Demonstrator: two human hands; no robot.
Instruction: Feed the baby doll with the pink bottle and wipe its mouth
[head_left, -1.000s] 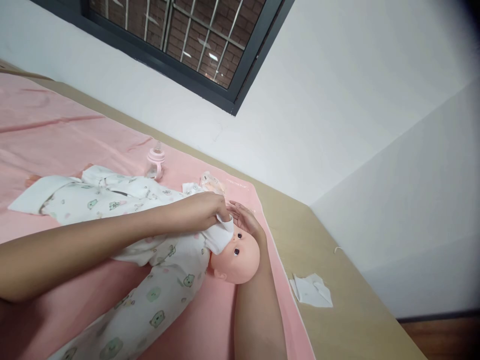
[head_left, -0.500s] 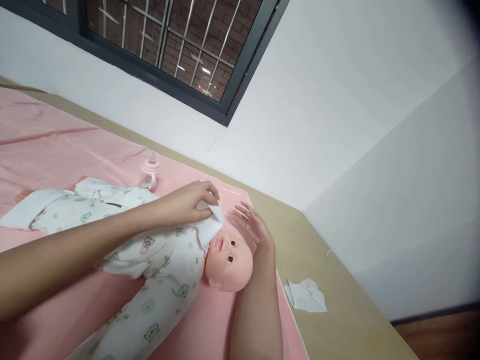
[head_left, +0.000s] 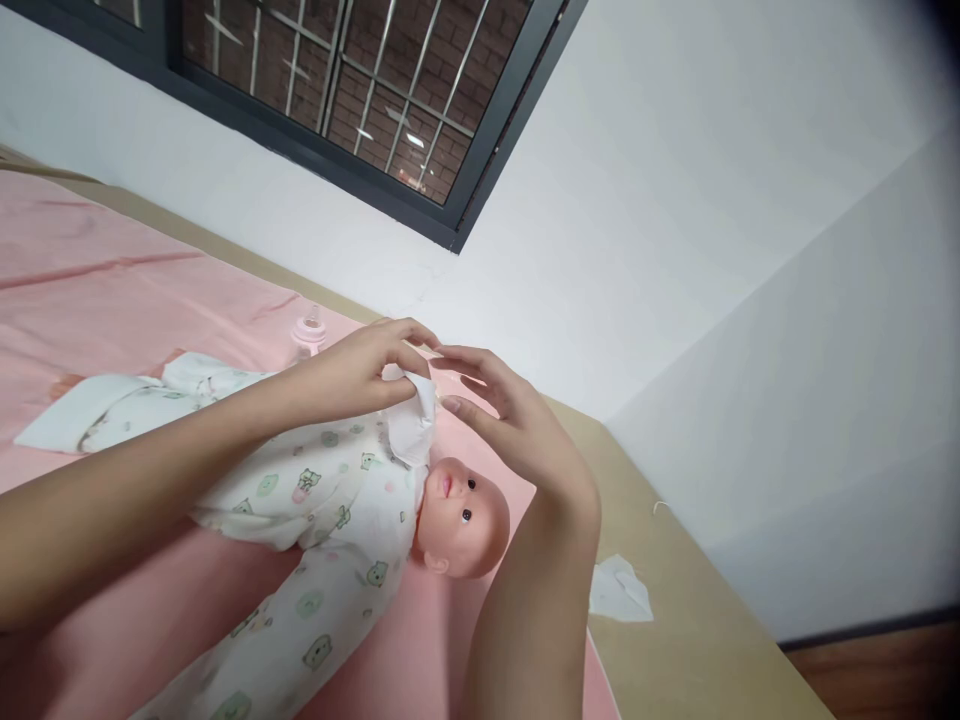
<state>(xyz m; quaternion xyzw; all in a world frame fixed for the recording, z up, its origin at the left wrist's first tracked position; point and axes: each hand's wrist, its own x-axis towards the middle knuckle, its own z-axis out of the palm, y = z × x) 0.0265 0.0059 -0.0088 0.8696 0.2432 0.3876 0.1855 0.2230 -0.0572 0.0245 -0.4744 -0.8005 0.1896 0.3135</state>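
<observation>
A baby doll (head_left: 469, 520) in white patterned clothes (head_left: 315, 480) lies on its back on a pink cloth (head_left: 97, 240), its head toward the right. My left hand (head_left: 367, 365) pinches a white tissue (head_left: 412, 425), which hangs down over the doll's collar beside its chin. Close to it, my right hand (head_left: 510, 410) is raised above the doll's head with fingers bent and apart, their tips near the left fingertips. Nothing shows inside my right hand.
Behind my left hand stands a pink baby bottle (head_left: 309, 330). Another white tissue (head_left: 621, 590) lies on the tan surface (head_left: 675, 640) at the right. A dark-framed window (head_left: 454, 215) is set in the white wall behind.
My right hand has moved up and left to meet my left hand. My left hand has lifted slightly, raising the tissue away from the doll's face.
</observation>
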